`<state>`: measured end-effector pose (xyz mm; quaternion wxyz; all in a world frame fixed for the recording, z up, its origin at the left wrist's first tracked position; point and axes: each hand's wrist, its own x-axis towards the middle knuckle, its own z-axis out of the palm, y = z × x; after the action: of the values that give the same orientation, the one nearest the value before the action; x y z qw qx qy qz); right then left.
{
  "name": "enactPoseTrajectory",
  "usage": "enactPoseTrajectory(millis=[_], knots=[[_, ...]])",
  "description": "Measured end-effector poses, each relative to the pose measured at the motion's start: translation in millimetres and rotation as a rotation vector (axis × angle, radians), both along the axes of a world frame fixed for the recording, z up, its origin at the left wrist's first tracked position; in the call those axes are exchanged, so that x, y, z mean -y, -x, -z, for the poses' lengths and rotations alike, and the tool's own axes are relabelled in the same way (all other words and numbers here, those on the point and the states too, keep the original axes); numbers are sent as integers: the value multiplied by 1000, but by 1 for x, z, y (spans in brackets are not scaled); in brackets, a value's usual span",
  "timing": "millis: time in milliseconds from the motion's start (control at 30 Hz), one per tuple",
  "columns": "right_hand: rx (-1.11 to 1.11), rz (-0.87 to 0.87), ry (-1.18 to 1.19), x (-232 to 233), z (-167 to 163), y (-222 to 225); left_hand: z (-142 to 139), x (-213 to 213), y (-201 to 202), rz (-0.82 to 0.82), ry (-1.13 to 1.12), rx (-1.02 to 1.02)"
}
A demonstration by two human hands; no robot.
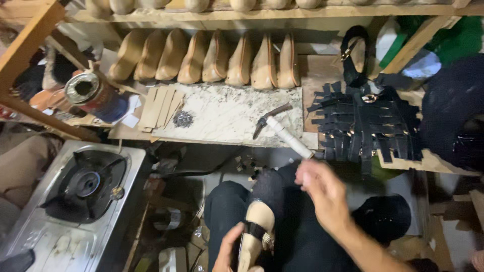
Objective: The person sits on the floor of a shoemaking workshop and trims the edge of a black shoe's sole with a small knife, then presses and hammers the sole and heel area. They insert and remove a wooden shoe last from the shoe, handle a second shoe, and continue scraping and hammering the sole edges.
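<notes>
Below, a shoe last [255,232] with a black strap is steadied on the lap by the closed left hand [228,252]. Beyond it, a white-handled hammer [282,132] is clasped by the right hand [322,189]; a glancing blow could hurt the fingers, or scatter the tacks [183,119] on the marble slab [227,113].

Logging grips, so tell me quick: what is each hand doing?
Left hand: closed on the tan shoe last.
Right hand: closed on the white-handled hammer.

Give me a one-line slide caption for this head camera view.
Left hand steadies a shoe last on the lap while right hand holds a hammer over the marble slab.
</notes>
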<state>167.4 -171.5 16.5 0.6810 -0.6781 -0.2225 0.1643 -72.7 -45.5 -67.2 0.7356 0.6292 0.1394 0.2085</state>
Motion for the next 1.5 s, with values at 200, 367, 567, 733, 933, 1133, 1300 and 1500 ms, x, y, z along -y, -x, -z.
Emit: enactPoseTrajectory(millis=[200, 367, 567, 733, 933, 1133, 1300, 1500], knots=[[-26, -324, -151, 23, 9, 61, -47, 5, -50, 252, 96, 149], [-219, 11, -119, 5, -2, -10, -64, -26, -59, 177, -364, -125], [193, 185, -71, -62, -41, -141, -28, -39, -71, -77, -992, 4], [259, 387, 206, -128, -62, -225, -1, -46, -77, -4, -1077, 22], [715, 436, 303, -160, -56, -264, 11, -60, -88, -69, -1217, 118], [406, 399, 123, -158, -47, -268, 21, -59, -80, -69, -1151, 100], [470, 434, 314, -153, -46, -276, 24, -58, -81, -56, -1116, 93], [687, 522, 465, -150, -49, -269, 25, -54, -76, -55, -1065, 46]])
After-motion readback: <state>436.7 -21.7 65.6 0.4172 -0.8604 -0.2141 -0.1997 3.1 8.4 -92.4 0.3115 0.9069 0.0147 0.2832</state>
